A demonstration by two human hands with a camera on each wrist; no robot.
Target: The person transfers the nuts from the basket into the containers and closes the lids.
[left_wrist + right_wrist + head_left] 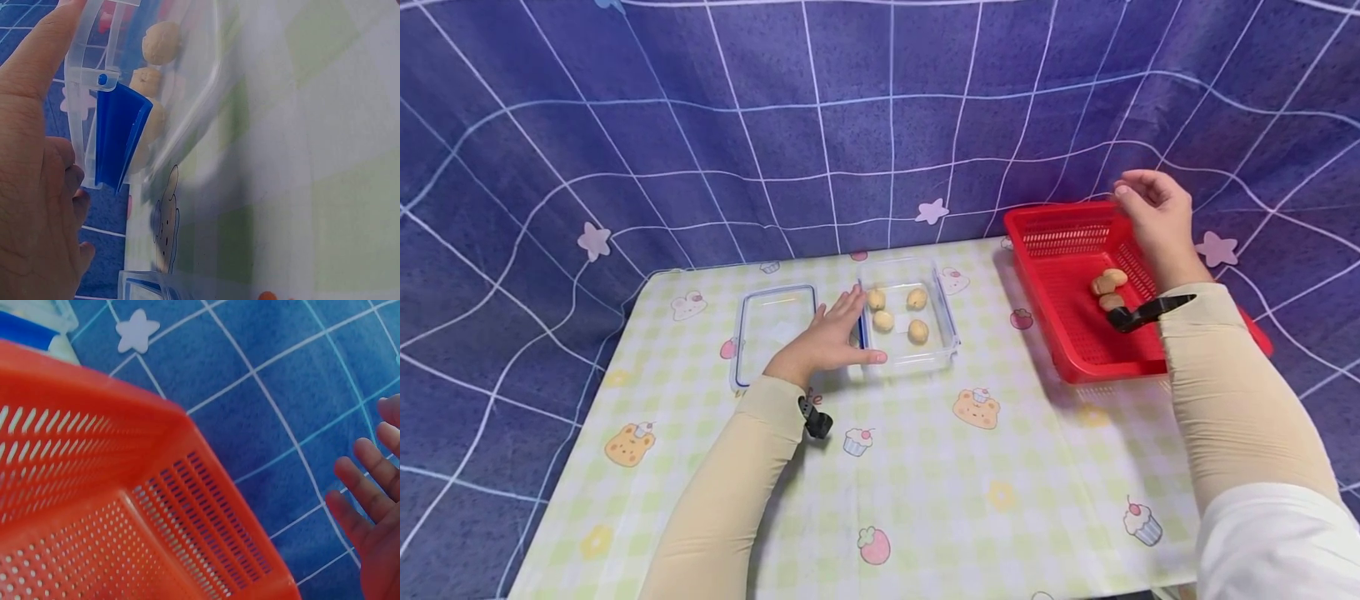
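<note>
The left hand (831, 337) rests at the left side of a clear plastic food container (901, 364), thumb and fingers spread along its wall. Inside lie several small yellowish, roundish pieces resembling little potatoes (917, 332). A blue clip (119, 134) on the container hangs beside this hand in the left wrist view. Over the far right part of a red plastic basket (1037, 304), the right hand (1157, 217) is raised with loosely bent fingers. Nothing shows between its fingers (359, 484) in the right wrist view. Brown and tan pieces (1110, 302) lie on the basket's floor.
A clear lid with a blue seal (775, 337) lies on the table left of the container, partly behind the left hand. A checked, cartoon-printed cloth (925, 500) covers the table. Behind it hangs a dark blue curtain (865, 133) with white lines and stars.
</note>
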